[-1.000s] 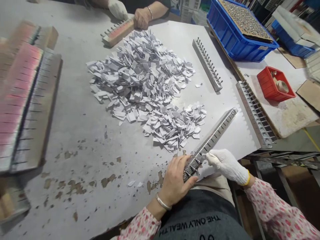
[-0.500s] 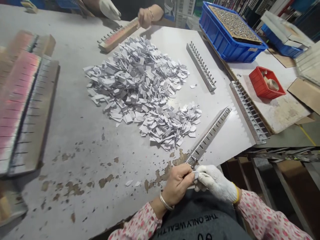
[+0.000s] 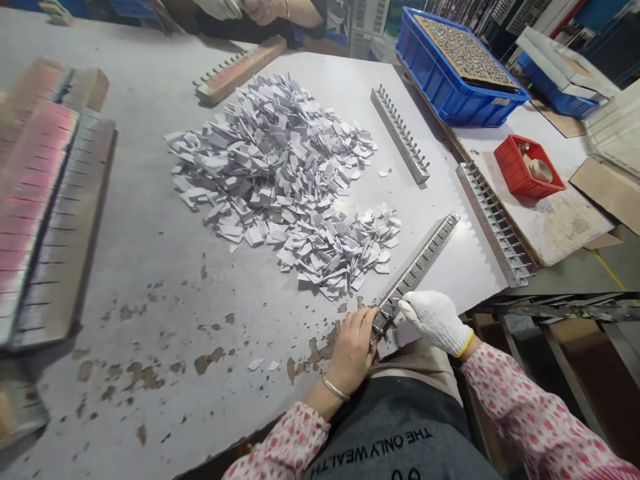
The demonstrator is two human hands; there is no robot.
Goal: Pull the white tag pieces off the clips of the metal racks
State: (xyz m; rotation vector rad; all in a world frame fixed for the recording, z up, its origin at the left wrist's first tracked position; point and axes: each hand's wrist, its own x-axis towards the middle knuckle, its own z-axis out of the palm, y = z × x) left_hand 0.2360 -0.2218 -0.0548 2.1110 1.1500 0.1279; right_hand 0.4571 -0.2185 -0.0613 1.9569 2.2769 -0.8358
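A long silver slotted bar (image 3: 423,260) lies at a slant on the table near me. My bare left hand (image 3: 353,343), with a bangle at its wrist, is wrapped round the bar's near end. Beside the bar, just right of that end, my right hand (image 3: 433,320) wears a white knitted glove; its fingers are closed at the bar's edge, and what they pinch is too small to make out. A large heap of small white pieces (image 3: 280,167) spreads beyond the bar, and two loose white pieces (image 3: 257,365) lie left of my left hand.
Two pin-studded bars (image 3: 400,133) (image 3: 495,223) lie at the right. Beyond them stand a blue crate (image 3: 450,93) and a red bin (image 3: 525,183). Pink and grey slotted blocks (image 3: 37,213) fill the left side. Across the table, a person's hands (image 3: 260,10) are near a pinned wooden block (image 3: 245,73).
My hands have parted from the small white piece they held together. My left hand has taken the bar's end; my right has moved up alongside it. The other person's hand has left the wooden block.
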